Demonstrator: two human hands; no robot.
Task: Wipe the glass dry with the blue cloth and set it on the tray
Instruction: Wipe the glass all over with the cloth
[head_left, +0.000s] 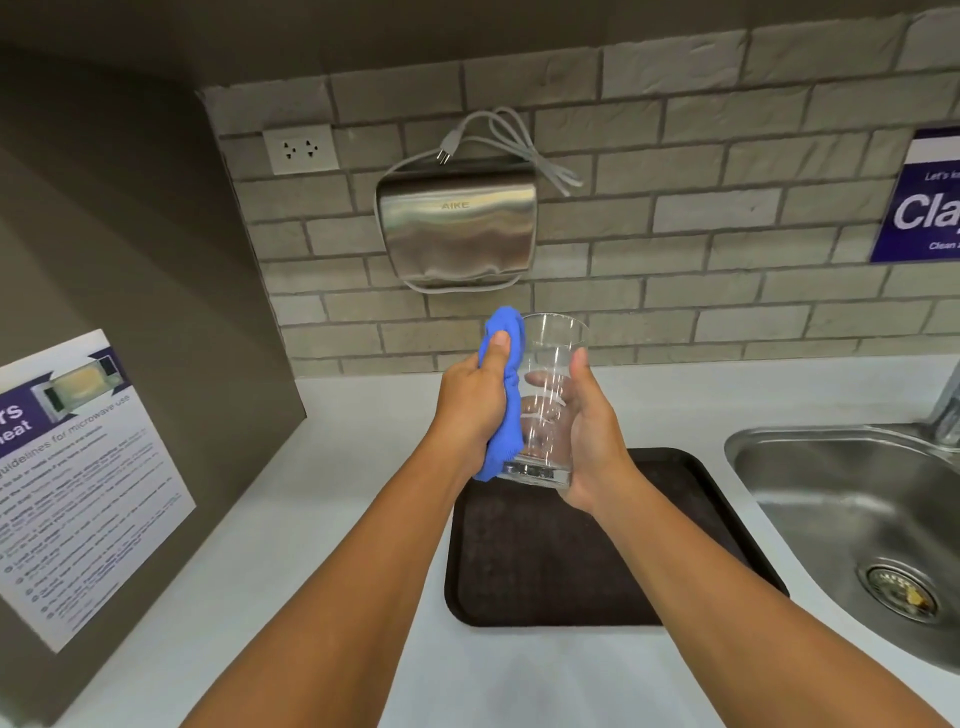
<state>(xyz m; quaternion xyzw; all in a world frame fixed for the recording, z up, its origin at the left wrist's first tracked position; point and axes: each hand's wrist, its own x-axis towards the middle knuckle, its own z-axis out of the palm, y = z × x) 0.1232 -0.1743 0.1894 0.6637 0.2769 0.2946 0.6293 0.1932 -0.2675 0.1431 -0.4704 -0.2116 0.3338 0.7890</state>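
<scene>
A clear drinking glass (550, 348) is held upright in the air above the far edge of a dark brown tray (545, 566). My right hand (589, 441) wraps around its right side and base. My left hand (475, 402) is closed on a bunched blue cloth (506, 431), which presses against the glass's left side from rim to base. The tray lies flat on the white counter and has nothing on it.
A steel sink (852, 525) with a drain and tap lies to the right of the tray. A metal hand dryer (457, 228) hangs on the brick wall behind, beside a wall socket (300, 149). A grey panel with a poster (78, 478) stands at left.
</scene>
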